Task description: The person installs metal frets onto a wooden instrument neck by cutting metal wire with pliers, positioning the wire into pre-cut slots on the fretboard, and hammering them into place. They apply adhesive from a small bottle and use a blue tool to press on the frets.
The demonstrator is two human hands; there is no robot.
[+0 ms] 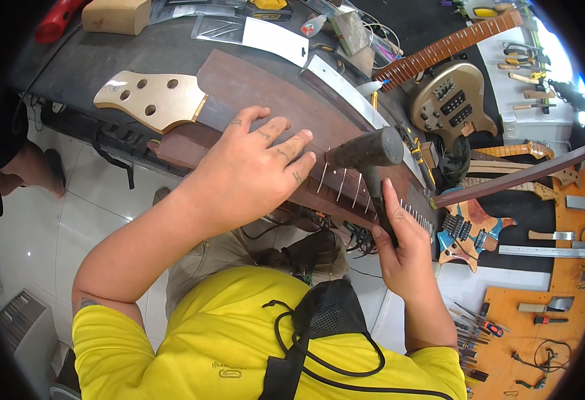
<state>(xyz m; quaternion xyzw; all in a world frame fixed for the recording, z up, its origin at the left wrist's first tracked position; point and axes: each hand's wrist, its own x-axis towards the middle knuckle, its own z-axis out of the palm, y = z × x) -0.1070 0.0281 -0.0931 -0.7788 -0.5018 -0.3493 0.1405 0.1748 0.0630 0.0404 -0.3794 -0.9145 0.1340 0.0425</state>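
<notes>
A guitar neck lies across the bench in front of me. Its pale headstock (129,93) with several tuner holes points left, and its dark fretboard (218,111) runs right under my hands. My left hand (256,160) rests on the fretboard with its fingers apart, thumb hidden beneath. My right hand (407,248) grips the handle of a dark mallet (372,148). The mallet's head is over the fretboard, just right of my left fingertips; whether it touches cannot be told. Thin silvery fret wires (340,185) lie across the fretboard there, some sticking out past its near edge.
Behind the neck are a reddish-brown board (256,77), a long metal straightedge (336,79) and a white packet (276,41). A wooden block (116,16) sits far left. Guitar bodies (456,100), another fretted neck (449,50) and wall-hung tools stand right. Someone's leg (26,177) shows left.
</notes>
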